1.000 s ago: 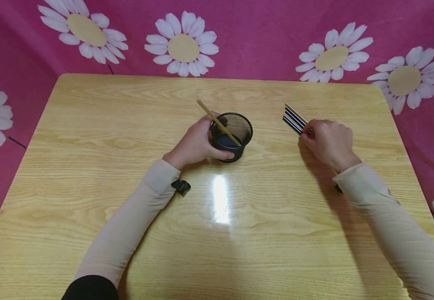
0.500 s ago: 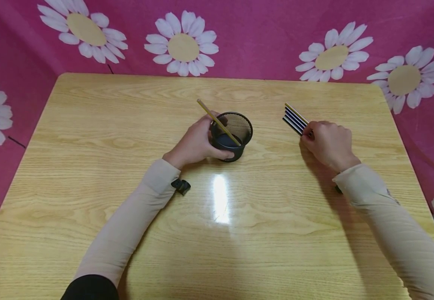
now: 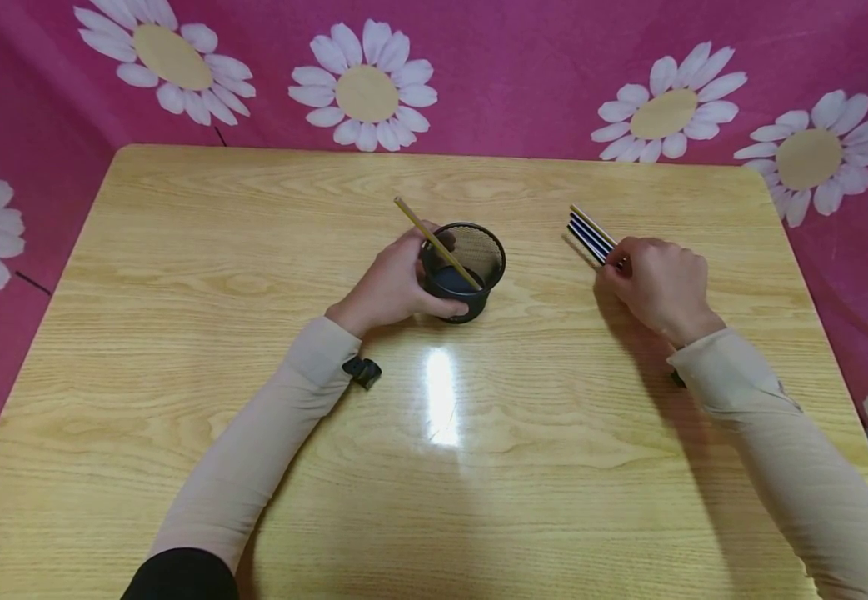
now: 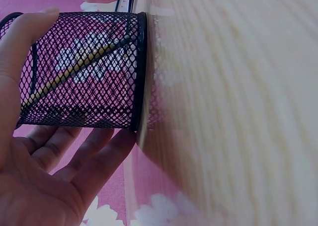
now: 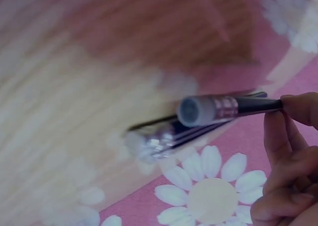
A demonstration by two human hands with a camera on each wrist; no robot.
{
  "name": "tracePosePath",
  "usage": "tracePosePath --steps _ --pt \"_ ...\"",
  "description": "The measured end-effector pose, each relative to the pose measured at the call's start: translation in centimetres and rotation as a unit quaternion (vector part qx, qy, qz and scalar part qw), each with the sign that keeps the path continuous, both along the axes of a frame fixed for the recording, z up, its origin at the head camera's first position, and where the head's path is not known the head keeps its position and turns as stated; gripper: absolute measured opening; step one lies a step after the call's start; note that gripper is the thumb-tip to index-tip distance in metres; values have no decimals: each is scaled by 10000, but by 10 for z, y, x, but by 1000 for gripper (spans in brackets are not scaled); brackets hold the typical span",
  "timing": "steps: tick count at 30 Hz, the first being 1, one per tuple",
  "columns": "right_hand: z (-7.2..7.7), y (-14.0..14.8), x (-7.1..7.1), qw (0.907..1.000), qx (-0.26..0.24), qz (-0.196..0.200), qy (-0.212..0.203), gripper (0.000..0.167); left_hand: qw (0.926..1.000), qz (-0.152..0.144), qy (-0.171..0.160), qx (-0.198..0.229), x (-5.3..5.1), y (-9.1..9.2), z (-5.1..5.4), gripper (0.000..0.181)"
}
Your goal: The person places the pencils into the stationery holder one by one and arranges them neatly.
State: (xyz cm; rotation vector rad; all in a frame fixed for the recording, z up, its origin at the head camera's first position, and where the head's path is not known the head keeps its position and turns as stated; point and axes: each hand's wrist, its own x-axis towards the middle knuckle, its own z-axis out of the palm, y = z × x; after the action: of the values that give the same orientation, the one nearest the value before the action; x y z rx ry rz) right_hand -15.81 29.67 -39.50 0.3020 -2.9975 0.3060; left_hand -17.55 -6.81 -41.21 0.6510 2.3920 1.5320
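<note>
My left hand grips a black mesh pencil cup from its left side, thumb at the front and fingers behind. The cup stands upright on the table. A yellow pencil leans in it, its upper end jutting out to the left. To the right, my right hand pinches a dark pencil between thumb and fingertips. That pencil has a pale eraser and a metal band at its near end. Right beside it are other pencils, dark ones and a yellow one, partly hidden by the hand.
The wooden table extends round both hands. Behind it hangs a pink cloth with large white daisies. Black straps with small devices sit at the wrists.
The dark pencil in my right hand has risen slightly off the table, its far end shifting closer to the others. My left hand and the cup have stayed put.
</note>
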Motion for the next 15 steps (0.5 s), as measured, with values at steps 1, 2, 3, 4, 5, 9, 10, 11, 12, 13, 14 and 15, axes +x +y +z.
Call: tracePosePath --steps 1,2,3,4,5,9,10,11,12,13,14,15 --pt "1 -1 0 10000 -24 3 31 18 10000 -1 -5 7 0 0 0 92" --pt "3 -2 0 10000 -74 1 61 18 10000 -1 1 9 0 0 0 92" --pt "4 -3 1 9998 -145 16 110 17 10000 2 6 -3 0 0 0 92" --pt "6 -4 1 9996 -218 31 157 16 10000 0 10 -11 0 0 0 92" --pt "8 -6 1 9993 -302 47 218 15 10000 2 10 -14 0 0 0 92" --pt "15 -13 2 9966 -607 166 526 12 10000 20 11 -28 0 -1 0 93" --pt "16 -15 2 9957 -649 206 622 11 10000 17 2 -9 1 -1 0 93" --pt "18 -17 2 9946 -688 249 731 11 10000 22 15 -7 1 -1 0 93" --pt "20 -20 3 9937 -718 284 818 11 10000 24 34 -11 1 -1 0 93" --pt "22 -22 3 9926 -753 319 901 11 10000 25 54 -15 1 -1 0 93" --pt "23 -25 3 9914 -787 363 983 11 10000 25 71 -14 1 -1 -1 93" --pt "25 -28 3 9901 -822 407 1061 11 10000 25 84 -17 1 -1 -1 94"
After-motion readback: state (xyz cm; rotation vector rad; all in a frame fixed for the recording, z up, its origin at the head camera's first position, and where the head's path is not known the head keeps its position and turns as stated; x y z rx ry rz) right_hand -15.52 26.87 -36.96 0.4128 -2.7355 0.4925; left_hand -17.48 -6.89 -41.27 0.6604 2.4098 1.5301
